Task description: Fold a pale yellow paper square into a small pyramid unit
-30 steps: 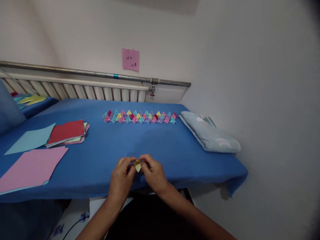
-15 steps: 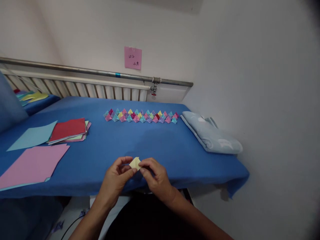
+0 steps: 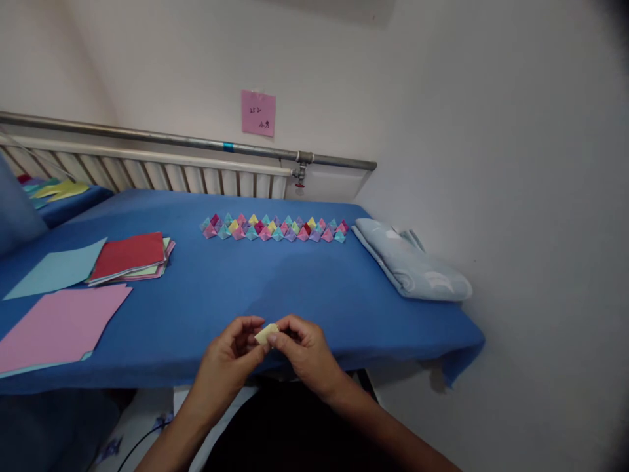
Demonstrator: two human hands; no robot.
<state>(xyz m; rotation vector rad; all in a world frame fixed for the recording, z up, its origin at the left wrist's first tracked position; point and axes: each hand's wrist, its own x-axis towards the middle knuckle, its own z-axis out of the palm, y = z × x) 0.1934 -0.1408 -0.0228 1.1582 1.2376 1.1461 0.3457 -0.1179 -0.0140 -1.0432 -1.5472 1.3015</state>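
Above the near edge of the blue-covered table (image 3: 216, 295), a small pale yellow piece of folded paper (image 3: 266, 333) is pinched between both hands. My left hand (image 3: 230, 347) grips its left and lower side with thumb and fingers. My right hand (image 3: 307, 347) closes on its right side, the thumb lying across its face. Fingertips cover part of the paper. Farther back on the cloth, several small folded paper pieces (image 3: 275, 229) in pink, blue, yellow, purple and red stand in rows.
To the left lie a red-topped stack of paper (image 3: 128, 255), a light blue sheet (image 3: 59, 269) and pink sheets (image 3: 63, 328). A folded light blue blanket (image 3: 413, 262) rests at the right by the wall. Behind the table run a radiator (image 3: 196, 177) and a metal pipe (image 3: 171, 141).
The yellow paper has gone from a diamond shape with a centre crease to a narrower, tilted form. My right thumb has moved onto its face, and both hands sit slightly lower.
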